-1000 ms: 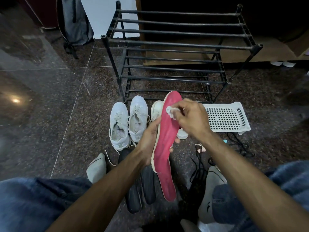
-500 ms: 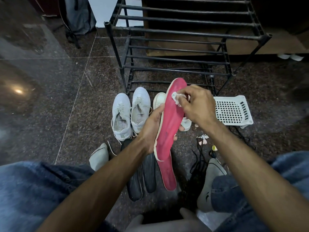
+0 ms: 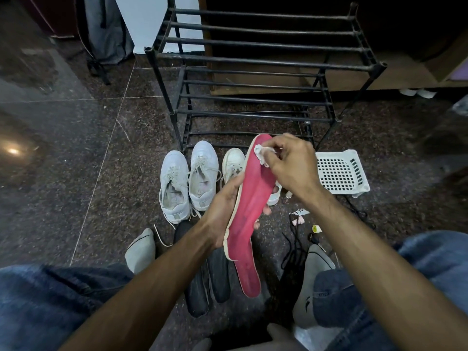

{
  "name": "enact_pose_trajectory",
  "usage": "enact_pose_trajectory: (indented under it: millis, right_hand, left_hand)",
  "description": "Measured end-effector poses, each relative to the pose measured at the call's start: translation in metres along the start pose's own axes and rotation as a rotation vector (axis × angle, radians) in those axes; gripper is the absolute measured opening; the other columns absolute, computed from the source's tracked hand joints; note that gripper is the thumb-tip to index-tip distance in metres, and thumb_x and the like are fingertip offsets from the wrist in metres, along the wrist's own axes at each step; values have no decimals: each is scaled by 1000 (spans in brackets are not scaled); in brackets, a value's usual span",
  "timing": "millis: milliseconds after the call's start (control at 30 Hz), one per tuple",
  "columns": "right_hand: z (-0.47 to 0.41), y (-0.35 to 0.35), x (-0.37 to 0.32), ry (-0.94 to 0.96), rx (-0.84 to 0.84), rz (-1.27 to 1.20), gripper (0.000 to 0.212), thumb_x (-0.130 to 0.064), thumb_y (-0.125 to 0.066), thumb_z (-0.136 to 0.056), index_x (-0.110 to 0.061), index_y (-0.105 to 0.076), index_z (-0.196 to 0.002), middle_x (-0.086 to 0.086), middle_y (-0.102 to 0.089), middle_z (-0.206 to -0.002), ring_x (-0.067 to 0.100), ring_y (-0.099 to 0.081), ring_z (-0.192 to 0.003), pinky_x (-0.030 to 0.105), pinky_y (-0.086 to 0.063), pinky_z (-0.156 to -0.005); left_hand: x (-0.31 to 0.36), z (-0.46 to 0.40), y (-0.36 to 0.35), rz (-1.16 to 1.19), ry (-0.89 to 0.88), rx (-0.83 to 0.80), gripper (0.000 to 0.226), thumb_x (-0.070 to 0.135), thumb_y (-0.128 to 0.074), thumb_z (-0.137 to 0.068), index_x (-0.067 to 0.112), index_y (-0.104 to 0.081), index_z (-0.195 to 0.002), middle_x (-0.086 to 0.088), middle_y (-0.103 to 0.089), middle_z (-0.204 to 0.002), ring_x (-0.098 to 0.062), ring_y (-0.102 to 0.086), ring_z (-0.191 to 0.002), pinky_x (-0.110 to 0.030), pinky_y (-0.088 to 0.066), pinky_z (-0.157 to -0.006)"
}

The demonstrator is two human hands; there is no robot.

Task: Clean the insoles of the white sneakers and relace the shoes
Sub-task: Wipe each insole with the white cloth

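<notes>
While laces wait:
Hands: left point(image 3: 225, 214) grips red insole point(image 3: 249, 214), right point(image 3: 291, 168) pinches wipe point(image 3: 260, 153).
Progress: still wiping; sneakers point(image 3: 188, 183) probably unrelaced.

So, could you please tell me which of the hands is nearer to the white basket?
Right. The right hand pinches a wipe at the red insole's toe, just left of the basket. The left hand grips the insole's middle, farther left.

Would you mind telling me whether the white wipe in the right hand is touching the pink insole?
Touching. The head view shows the right hand pinching the white wipe flat against the toe end of the pink insole, no gap between them.
</notes>
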State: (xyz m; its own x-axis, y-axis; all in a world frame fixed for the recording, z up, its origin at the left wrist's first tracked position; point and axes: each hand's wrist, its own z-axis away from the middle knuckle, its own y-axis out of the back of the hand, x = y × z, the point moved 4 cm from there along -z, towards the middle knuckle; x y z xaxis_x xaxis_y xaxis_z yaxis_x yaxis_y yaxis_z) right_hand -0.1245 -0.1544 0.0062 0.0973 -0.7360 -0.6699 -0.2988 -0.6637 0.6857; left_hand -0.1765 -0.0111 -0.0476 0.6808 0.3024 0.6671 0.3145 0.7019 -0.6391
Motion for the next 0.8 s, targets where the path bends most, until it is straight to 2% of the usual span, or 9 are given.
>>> enact_pose_trajectory:
  millis: [67,167,300,367,433,500,600,700,800]
  right_hand:
    - [7,-5,-7,48,-156,-135,9,-15,-69,-86,-16,-76,-92,-6,-64,-80,-3,-42,-51,22,-35,-52]
    - [18,-10,-19,122,-376,-229,7,-14,-72,-85,-15,-76,-90,-15,-58,-72,-2,-48,-53,16,-33,-53]
    - [2,7,-13,149,-32,40,10,-18,-65,-85,-17,-75,-89,-12,-61,-77,-4,-48,-59,28,-43,-58]
    - [-5,16,-5,83,97,101,13,-20,-63,-85,-18,-74,-90,-4,-67,-84,9,-57,-66,35,-51,-64]
    - [-3,14,-3,53,80,74,13,-18,-63,-86,-16,-74,-92,-1,-68,-86,7,-54,-62,32,-50,-62]
    - [7,2,-9,77,-47,-11,12,-16,-65,-87,-14,-75,-94,-2,-69,-85,-5,-44,-56,21,-40,-54]
    - [21,-12,-19,53,-237,-229,7,-18,-70,-86,-15,-77,-88,-9,-69,-77,0,-47,-50,22,-38,-50]
    - [13,-4,-17,101,-116,-92,10,-14,-66,-86,-14,-76,-89,-9,-66,-78,-3,-48,-54,20,-37,-54]
    - [5,9,-11,60,86,66,14,-16,-62,-84,-16,-74,-90,-3,-69,-84,9,-57,-65,34,-49,-61]
  left_hand:
    - [2,-1,2,16,-4,15,52,54,-46,-93,13,-66,-119,-12,-65,-102,-27,-57,-77,-29,-49,-53]
    - [8,0,4,26,-22,31,45,53,-47,-94,15,-70,-105,-11,-64,-87,-26,-59,-73,-29,-46,-51]
    - [7,0,-2,-27,2,-21,54,54,-42,-97,12,-63,-123,-11,-66,-105,-24,-56,-75,-28,-48,-50]
    - [3,0,-5,-30,16,-60,61,55,-46,-94,10,-54,-134,-12,-63,-118,-24,-56,-76,-27,-49,-51]
    - [2,-1,-4,-25,19,-48,60,55,-47,-92,11,-57,-131,-11,-65,-113,-24,-57,-75,-27,-49,-50]
    - [5,-1,-1,-23,-6,-12,52,54,-46,-93,14,-65,-121,-11,-67,-101,-25,-58,-74,-27,-49,-51]
    - [14,0,6,11,-45,55,47,54,-48,-94,14,-71,-107,-12,-64,-89,-25,-60,-69,-28,-47,-50]
    - [15,1,4,0,-28,39,51,55,-46,-95,13,-69,-113,-13,-64,-93,-27,-58,-72,-29,-48,-51]
    - [12,1,0,-20,-8,0,57,56,-44,-95,10,-65,-121,-13,-67,-99,-26,-58,-75,-28,-50,-52]
